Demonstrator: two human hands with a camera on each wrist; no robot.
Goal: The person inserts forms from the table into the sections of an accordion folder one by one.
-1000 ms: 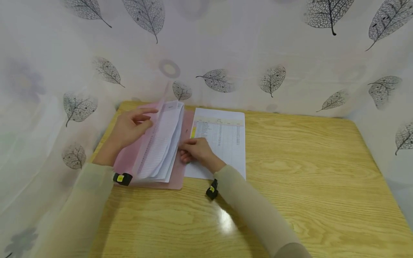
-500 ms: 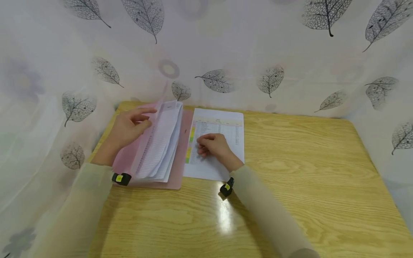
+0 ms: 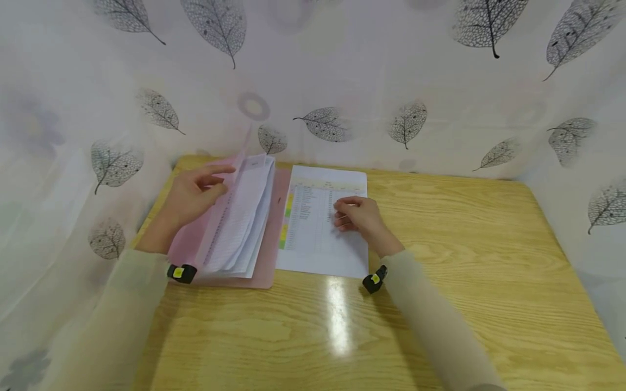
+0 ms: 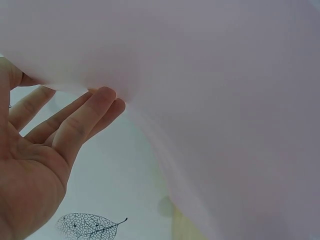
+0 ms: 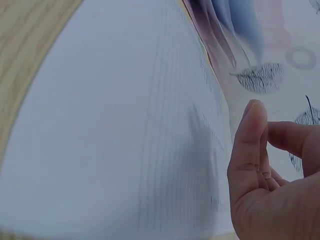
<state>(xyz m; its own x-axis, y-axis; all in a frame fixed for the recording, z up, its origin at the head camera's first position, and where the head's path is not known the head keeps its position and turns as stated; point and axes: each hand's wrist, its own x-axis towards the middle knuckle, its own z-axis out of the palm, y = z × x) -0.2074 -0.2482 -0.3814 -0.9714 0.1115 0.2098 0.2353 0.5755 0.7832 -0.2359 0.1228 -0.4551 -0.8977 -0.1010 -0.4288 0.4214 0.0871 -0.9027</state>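
Observation:
A pink folder (image 3: pixel 275 217) lies spread on the left part of the table, several white pages (image 3: pixel 239 222) fanned up inside it. My left hand (image 3: pixel 193 193) pinches the edge of its raised pink cover (image 4: pixel 225 100), which fills much of the left wrist view. To the folder's right lies a printed table sheet (image 3: pixel 313 255) with yellow and green blocks down its left side. Over the right part of that sheet hovers my right hand (image 3: pixel 359 220), fingers loosely bent with nothing between them. Its shadow falls on the paper in the right wrist view.
The wooden table (image 3: pixel 459 260) extends to the right and toward me. Behind it and along both sides hangs a pale curtain (image 3: pixel 362 65) printed with dark leaves. Each wrist wears a small black device with a yellow mark.
My right hand has drawn away from the folder's right edge and moved rightward across the printed sheet. My left hand stays at the raised cover.

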